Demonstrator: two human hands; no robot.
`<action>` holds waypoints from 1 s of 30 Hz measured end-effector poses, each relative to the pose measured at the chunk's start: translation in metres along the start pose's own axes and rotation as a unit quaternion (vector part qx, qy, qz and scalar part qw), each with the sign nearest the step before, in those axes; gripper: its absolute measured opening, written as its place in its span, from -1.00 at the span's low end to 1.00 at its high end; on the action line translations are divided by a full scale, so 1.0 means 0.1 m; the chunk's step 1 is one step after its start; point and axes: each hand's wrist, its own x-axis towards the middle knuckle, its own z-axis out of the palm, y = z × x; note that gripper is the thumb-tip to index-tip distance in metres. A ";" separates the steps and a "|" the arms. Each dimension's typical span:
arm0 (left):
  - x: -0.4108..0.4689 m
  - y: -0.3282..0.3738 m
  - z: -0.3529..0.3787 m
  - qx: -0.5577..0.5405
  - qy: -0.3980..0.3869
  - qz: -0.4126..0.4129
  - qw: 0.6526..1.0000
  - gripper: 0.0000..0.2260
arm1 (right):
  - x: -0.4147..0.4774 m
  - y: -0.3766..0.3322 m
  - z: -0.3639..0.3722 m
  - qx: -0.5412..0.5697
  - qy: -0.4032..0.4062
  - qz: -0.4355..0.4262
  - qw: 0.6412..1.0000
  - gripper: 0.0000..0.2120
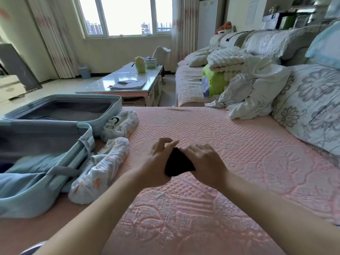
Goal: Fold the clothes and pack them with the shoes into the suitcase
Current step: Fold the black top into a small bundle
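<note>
At the far left an open light-blue suitcase (73,96) lies on the pink quilted cover (239,137), with blue folded clothes (31,166) in its nearer half. Just beside its right edge are two shoes in white patterned covers, one farther back (121,124) and one nearer (99,168). In the middle both hands are held just above the cover and together grip a small black garment (178,162): the left hand (158,162) curls round its left side, and the right hand (204,162) has bent fingers clasped over its right edge. Farther right, crumpled white clothes (253,94) are heaped against a floral cushion (312,107).
</note>
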 end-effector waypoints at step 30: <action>-0.36 -0.31 -0.50 0.011 -0.008 -0.075 0.997 -0.59 | 0.60 -0.47 -0.12 0.103 -0.192 -0.015 0.976 -0.46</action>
